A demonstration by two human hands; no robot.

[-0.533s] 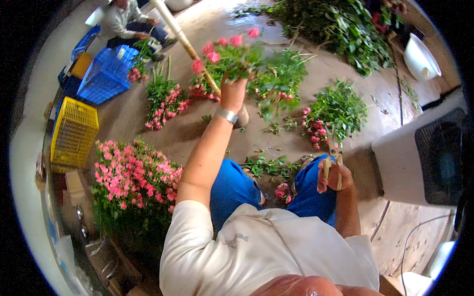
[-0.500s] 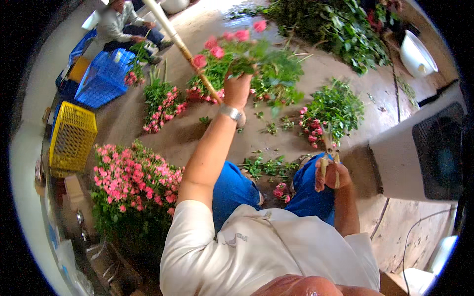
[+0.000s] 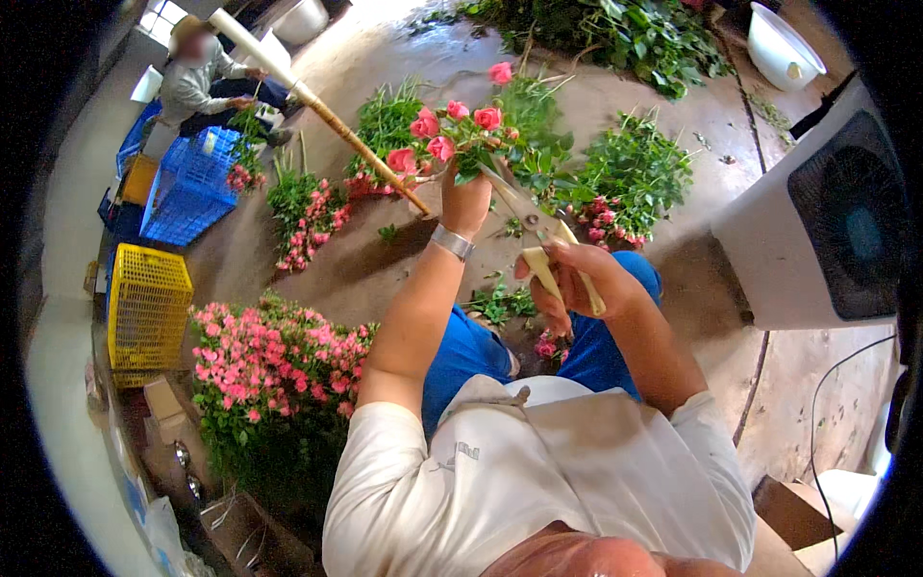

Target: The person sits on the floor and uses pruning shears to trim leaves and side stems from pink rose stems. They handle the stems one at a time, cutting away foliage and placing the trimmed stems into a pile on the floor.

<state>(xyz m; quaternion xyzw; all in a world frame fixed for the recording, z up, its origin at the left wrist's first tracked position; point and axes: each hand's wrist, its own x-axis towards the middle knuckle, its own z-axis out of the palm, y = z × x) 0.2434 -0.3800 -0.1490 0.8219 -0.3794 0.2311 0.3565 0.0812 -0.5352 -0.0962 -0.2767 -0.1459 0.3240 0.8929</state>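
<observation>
While the left hand (image 3: pixel 466 200) lifts a small bunch of pink roses (image 3: pixel 487 118) over the middle of the floor (image 3: pixel 332 274), the right hand (image 3: pixel 608 279) comes in with scissors (image 3: pixel 532 220), and this is all from the head view! Left fingers are clamped around the bunch just under its blooms, a silvery wristband (image 3: pixel 452 242) below them. Right fingers are clamped on the scissors, their cream handles spread apart, the blades pointing up and left, right beside the left hand; whether steel meets stem, I cannot tell.

Look around the floor now: just past the scissors lies a leafy bundle (image 3: pixel 639 168), its pink heads turned toward the person's knees. Over by the left side there's another flower bundle (image 3: pixel 312 216), and a pale pole (image 3: pixel 351 142) slants down to end near the left wrist. Close in on the left, a big mass of pink blooms (image 3: pixel 288 361) crowds beside the left arm!

Along the left edge of the floor stand a yellow crate (image 3: pixel 149 303) and a blue crate (image 3: pixel 192 183), with a seated co-worker (image 3: pixel 197 91) behind them holding stems. At the far edge, a green heap (image 3: pixel 615 43); in the far right corner, a white basin (image 3: pixel 784 48); by the right edge, a pale box with a dark grille (image 3: pixel 769 226).
</observation>
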